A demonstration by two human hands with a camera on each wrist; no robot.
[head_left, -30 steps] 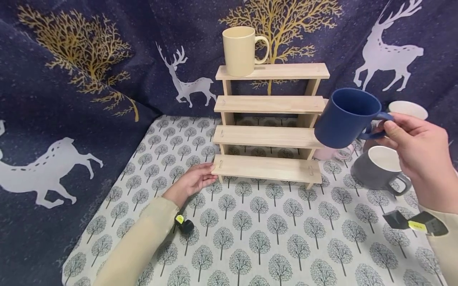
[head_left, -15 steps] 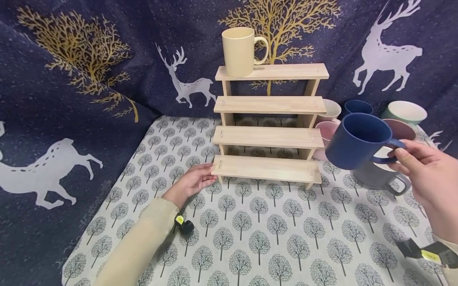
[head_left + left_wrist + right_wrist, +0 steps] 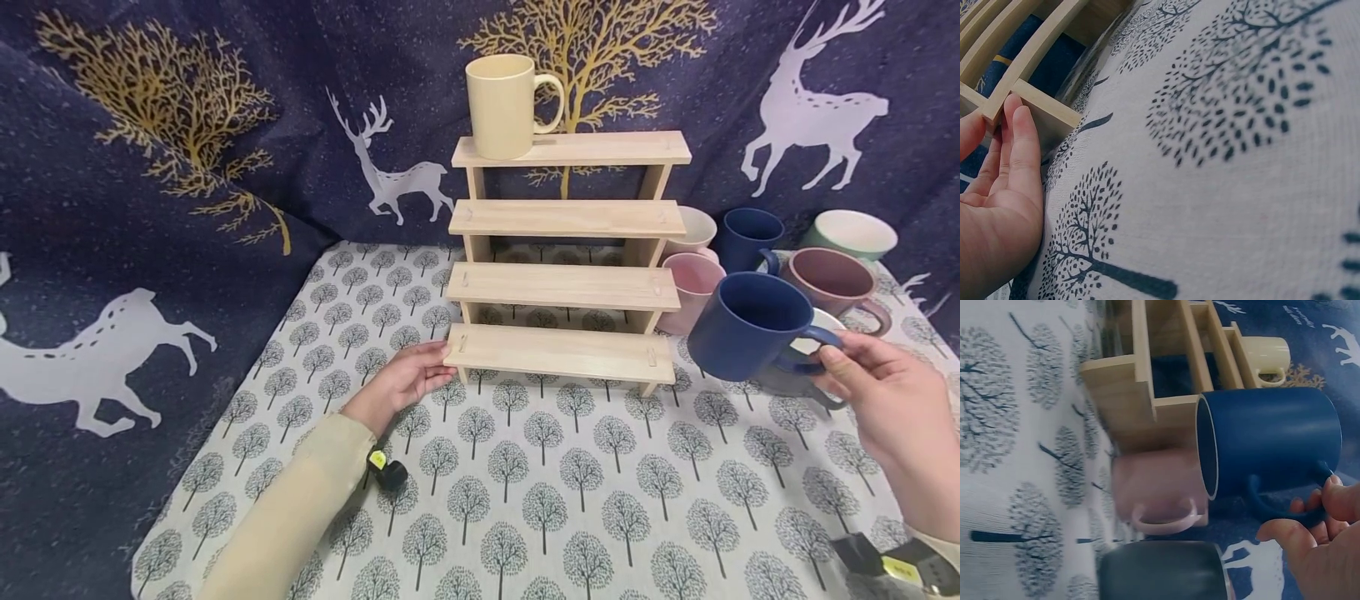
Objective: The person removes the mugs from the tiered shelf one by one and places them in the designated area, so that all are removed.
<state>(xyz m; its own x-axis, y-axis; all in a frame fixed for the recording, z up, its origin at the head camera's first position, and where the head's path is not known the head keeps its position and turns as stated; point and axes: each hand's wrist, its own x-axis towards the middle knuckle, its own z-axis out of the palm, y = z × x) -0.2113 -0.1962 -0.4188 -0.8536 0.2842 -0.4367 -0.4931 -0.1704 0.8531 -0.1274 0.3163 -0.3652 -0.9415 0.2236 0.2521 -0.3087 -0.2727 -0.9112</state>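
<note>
A navy blue mug (image 3: 750,325) hangs in the air right of the wooden tiered shelf (image 3: 562,354), its mouth upward. My right hand (image 3: 892,396) pinches its handle, as the right wrist view also shows with the blue mug (image 3: 1272,440). My left hand (image 3: 408,379) grips the left end of the lowest step. In the left wrist view its fingertips (image 3: 1021,119) lie against the wood, the thumb on the other side. On the top step, at the left, stands a cream mug (image 3: 502,108). The held mug partly hides a grey mug (image 3: 795,379) behind it.
Right of the shelf several mugs crowd together: a pink mug (image 3: 686,292), another blue mug (image 3: 746,237), a mauve mug (image 3: 828,279) and a white-and-green one (image 3: 855,233). A tree-print cloth (image 3: 540,500) covers the table; a dark deer-print curtain (image 3: 300,167) hangs behind.
My right hand has lowered the blue mug and brought it a little to the right, down in front of the grey mug. My left hand stays on the lowest step.
</note>
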